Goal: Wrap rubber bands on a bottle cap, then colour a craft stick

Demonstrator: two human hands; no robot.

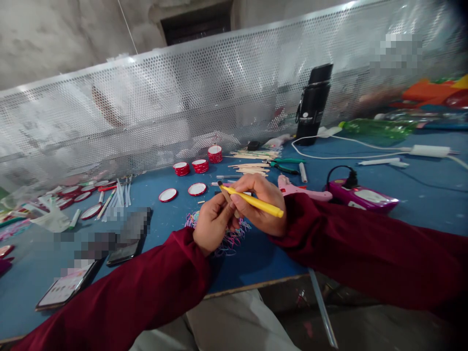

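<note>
My right hand point(263, 202) is closed around a yellow felt-tip marker point(265, 204), whose dark end points up and to the left. In my left hand point(212, 222) a thin wooden craft stick point(227, 197) is pinched between the fingers. The marker's dark end lies at or very near the stick's upper end; whether they touch I cannot tell. Both hands are close together, low above a heap of colourful elastic bands point(234, 239), which they partly cover. Behind them lie a round red-rimmed disc point(197, 189) and several loose wooden sticks point(252, 168).
Red tape rolls point(200, 166), green-handled pliers point(281, 167) and a pink glue gun point(305, 191) lie beyond my hands. A purple power box point(361, 195) and a black flask point(313, 107) stand right, near a white cable. Phones point(126, 248) lie left. A perforated metal panel point(146, 107) backs the table.
</note>
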